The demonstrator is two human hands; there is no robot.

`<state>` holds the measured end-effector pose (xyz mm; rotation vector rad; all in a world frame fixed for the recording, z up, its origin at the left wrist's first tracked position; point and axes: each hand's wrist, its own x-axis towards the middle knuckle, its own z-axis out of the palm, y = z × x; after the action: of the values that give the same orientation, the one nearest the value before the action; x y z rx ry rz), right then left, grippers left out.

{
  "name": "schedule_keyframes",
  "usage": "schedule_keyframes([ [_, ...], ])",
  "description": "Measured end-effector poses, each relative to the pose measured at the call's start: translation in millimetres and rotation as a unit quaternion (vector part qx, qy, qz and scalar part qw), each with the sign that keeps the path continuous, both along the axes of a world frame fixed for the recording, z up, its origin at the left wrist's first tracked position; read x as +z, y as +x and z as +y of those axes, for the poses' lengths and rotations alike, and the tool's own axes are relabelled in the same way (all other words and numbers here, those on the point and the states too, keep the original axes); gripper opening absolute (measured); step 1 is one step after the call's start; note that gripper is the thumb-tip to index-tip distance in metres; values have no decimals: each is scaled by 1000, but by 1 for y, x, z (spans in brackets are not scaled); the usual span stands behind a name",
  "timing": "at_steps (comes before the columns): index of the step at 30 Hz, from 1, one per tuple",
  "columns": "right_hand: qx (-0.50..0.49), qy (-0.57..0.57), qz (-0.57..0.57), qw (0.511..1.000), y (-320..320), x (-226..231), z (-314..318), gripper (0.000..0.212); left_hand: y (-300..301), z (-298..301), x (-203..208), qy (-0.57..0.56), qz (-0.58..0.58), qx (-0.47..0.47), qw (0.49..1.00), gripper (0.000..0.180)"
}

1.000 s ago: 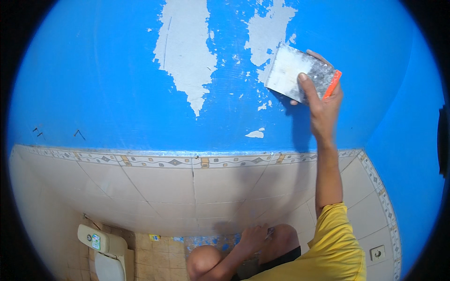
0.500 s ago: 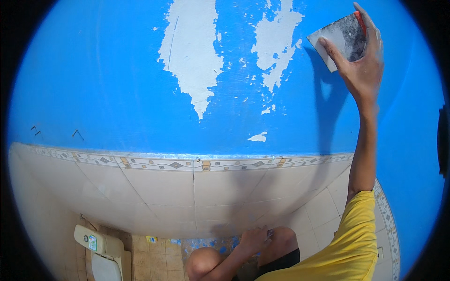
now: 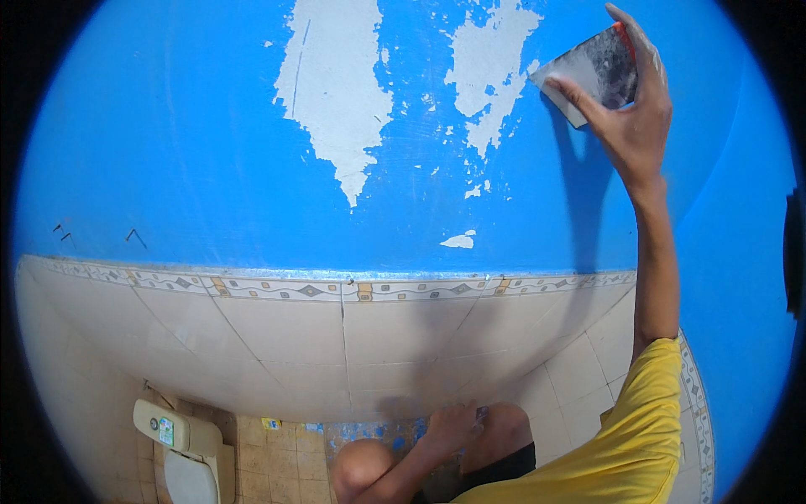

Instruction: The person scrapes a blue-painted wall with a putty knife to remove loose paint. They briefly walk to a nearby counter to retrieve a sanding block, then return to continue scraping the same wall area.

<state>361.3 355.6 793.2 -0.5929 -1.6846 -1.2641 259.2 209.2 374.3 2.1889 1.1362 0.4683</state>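
Observation:
High at the right, my right hand (image 3: 640,134) grips a broad scraper (image 3: 588,77), thumb across its flat face and fingers behind it. That blade is smeared white and dark grey, with a bit of red at its upper edge. Its left corner lies at the edge of a bare pale patch (image 3: 489,71) on the blue wall (image 3: 210,151); whether it touches is hard to tell. Low down, my left hand (image 3: 453,424) is closed beside my bent knee. A small dark thing shows at its fingers, too small to name.
A larger peeled patch (image 3: 340,101) runs down the wall to the left. Below the paint come a patterned border (image 3: 420,290) and pale tiles (image 3: 403,332). A toilet (image 3: 189,454) stands lower left. Blue flakes lie on the floor sheet (image 3: 369,430). Bent metal pins (image 3: 134,237) stick out at left.
My right hand and the scraper have shifted a little left, bringing the blade's corner to the smaller patch. The left hand stays by the knee.

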Motion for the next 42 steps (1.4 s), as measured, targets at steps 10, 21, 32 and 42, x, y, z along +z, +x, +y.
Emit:
schedule_keyframes([
  [10,40,38,-21,998,0,6,5,91,0,-1,2,26,4,-2,1000,37],
  [21,49,67,-19,996,11,7,8,97,2,1,14,-35,50,-15,998,36],
  [32,46,-15,10,999,10,9,5,97,-2,0,14,-15,41,-16,999,38],
  [42,12,-23,13,1000,1,11,-6,99,3,-1,5,-10,19,0,1000,37],
])
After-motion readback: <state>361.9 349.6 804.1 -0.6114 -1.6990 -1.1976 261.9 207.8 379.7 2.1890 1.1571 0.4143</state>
